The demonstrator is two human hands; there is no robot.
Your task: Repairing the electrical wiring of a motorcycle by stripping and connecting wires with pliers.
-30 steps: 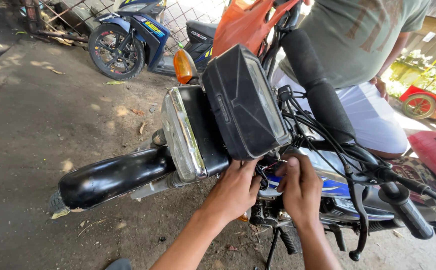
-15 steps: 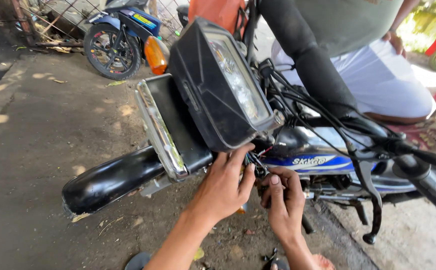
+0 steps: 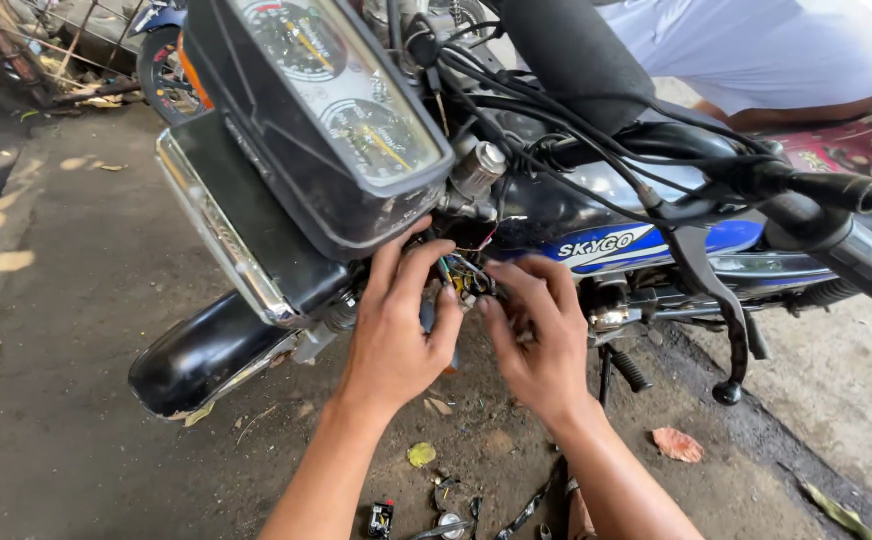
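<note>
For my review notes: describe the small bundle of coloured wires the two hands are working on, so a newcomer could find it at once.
Start at the motorcycle's big instrument cluster with its two round dials. Just below its lower right corner, the left hand and right hand meet fingertip to fingertip. The wire bundle sits between them: thin red, yellow and green strands, unlike the thick black cables running above.
</note>
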